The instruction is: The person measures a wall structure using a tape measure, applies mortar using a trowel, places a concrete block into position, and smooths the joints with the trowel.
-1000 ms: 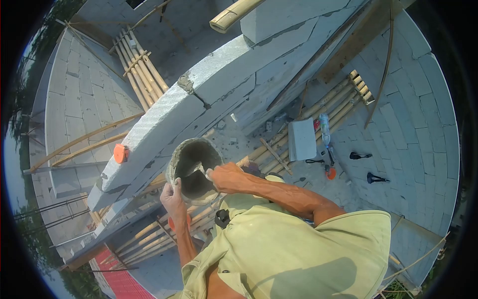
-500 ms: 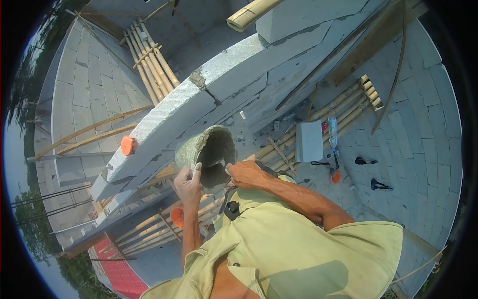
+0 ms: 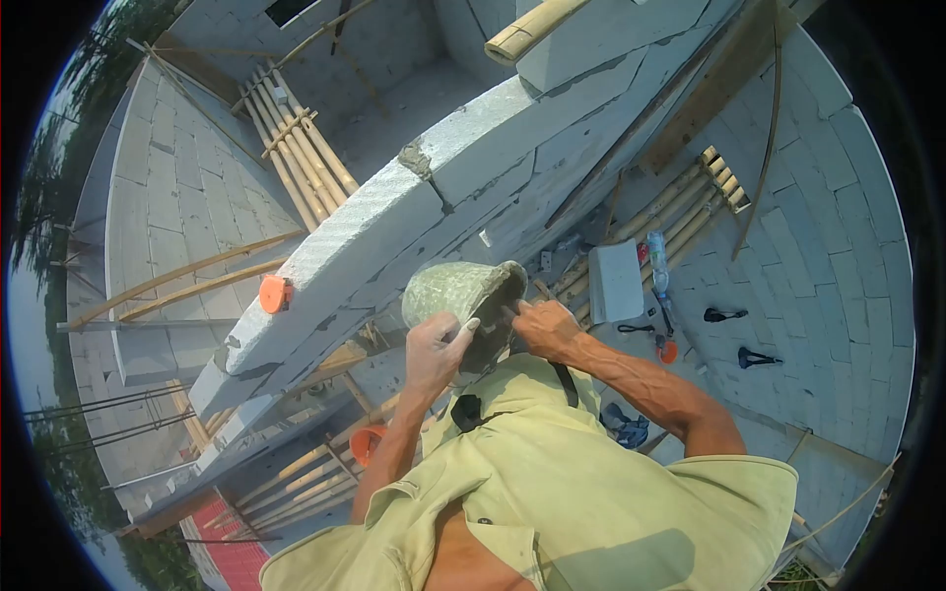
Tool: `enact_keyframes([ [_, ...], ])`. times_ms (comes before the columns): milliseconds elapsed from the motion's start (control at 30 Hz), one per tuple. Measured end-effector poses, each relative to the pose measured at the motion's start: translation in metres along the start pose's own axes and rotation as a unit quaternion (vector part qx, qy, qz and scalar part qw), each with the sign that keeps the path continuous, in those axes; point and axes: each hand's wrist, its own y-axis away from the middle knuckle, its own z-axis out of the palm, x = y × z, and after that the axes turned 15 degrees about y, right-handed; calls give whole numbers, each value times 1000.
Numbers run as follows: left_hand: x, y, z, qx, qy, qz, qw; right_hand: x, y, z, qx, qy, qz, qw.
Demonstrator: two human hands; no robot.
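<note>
A grey, mortar-crusted bucket (image 3: 439, 289) is tipped on its side in front of my body, its dark mouth turned toward the right and toward me. My left hand (image 3: 437, 355) is closed on the near left of its rim, the thumb lying up along the edge. On the opposite side of the mouth my right hand (image 3: 545, 328) is curled at the rim, its fingertips partly hidden by the opening. The inside of the bucket is in shadow, so what it contains cannot be made out.
A curved pale block wall (image 3: 325, 236) runs past the bucket, with an orange object (image 3: 275, 294) on its top. Bamboo poles (image 3: 296, 138) lie beyond it. At right are a white block (image 3: 615, 281), a plastic bottle (image 3: 658, 261) and dark tools (image 3: 757, 357). An orange container (image 3: 367, 443) sits below left.
The bucket and both hands have shifted right in view, and the bucket's mouth has turned further to the right. The wall and surroundings have shifted slightly with the camera.
</note>
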Motion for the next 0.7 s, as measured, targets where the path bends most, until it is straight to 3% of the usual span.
enact_keyframes([
  [133, -14, 3, -10, -22, 34, -30, 999, -8, 17, 3, -28, -104, 16, 994],
  [200, -25, 6, -13, 1, 69, -62, 996, -22, 24, 22, 37, -321, 73, 944],
  [233, -27, 5, -14, -3, 70, -61, 996, -29, 27, 26, 38, -321, 77, 943],
  [300, -30, 7, -18, 91, 137, -100, 981, -46, 32, 33, 48, -450, 130, 882],
  [367, -54, 14, -36, 116, 133, -110, 978, -57, 33, 36, 76, -463, 149, 871],
  [467, -121, 35, -67, 261, 299, -179, 900, -68, 24, 42, 151, -487, 193, 838],
  [500, -121, 40, -74, 257, 297, -178, 902, -68, 15, 47, 164, -504, 236, 814],
  [567, -120, 53, -83, 333, 379, -226, 833, -72, 0, 37, 177, -521, 281, 786],
  [633, -150, 82, -105, 315, 385, -236, 835, -76, -23, 1, 149, -649, 296, 685],
  [667, -152, 91, -108, 336, 350, -245, 839, -77, -39, 3, 150, -649, 297, 684],
  [700, -153, 100, -113, 357, 313, -254, 843, -79, -56, 12, 202, -580, 329, 718],
])
